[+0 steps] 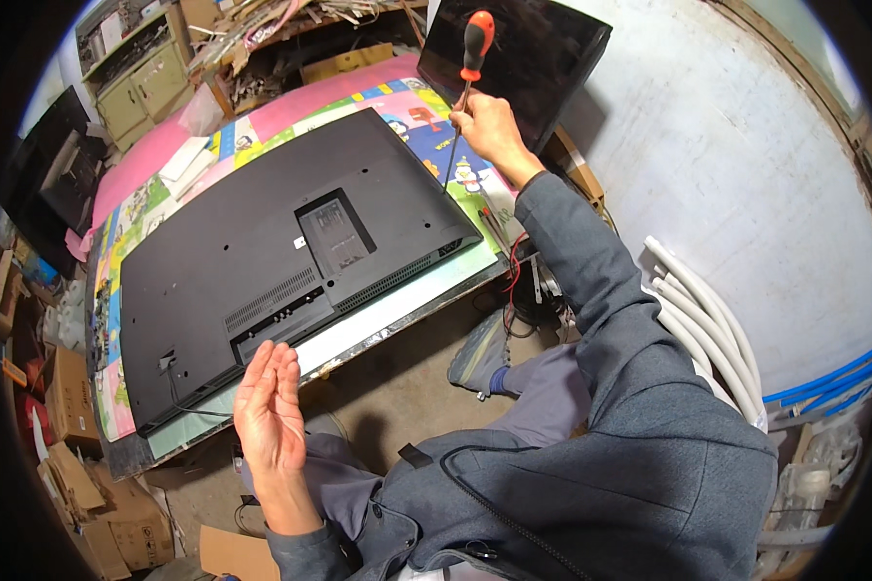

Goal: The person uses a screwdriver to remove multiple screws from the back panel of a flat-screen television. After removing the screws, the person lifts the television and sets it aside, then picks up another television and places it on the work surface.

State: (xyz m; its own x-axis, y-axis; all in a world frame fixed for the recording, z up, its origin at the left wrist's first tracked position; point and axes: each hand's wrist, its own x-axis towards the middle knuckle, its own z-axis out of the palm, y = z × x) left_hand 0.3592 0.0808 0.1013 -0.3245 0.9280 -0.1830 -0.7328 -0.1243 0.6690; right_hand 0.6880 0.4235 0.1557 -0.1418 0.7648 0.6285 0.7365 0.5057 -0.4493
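A black flat-screen television [262, 232] lies face down across the table, its back cover with vents, ports and a recessed panel facing up. My right hand [492, 131] is closed around the shaft of a long screwdriver [479, 44] with a red and black handle. The handle points up, and the tip comes down at the television's right edge; whether it sits in a screw is too small to tell. My left hand [271, 407] is raised near the front edge by the port recess, palm turned up and fingers stretched out, holding nothing. A black cable [176, 392] leaves the cover's lower left.
Another dark screen [533, 58] leans against the wall behind my right hand. A colourful patterned cloth [233, 145] covers the table. Red and black wires [513, 271] hang at its right corner. White tubes [712, 320] stand at right; cardboard boxes [73, 397] crowd the left.
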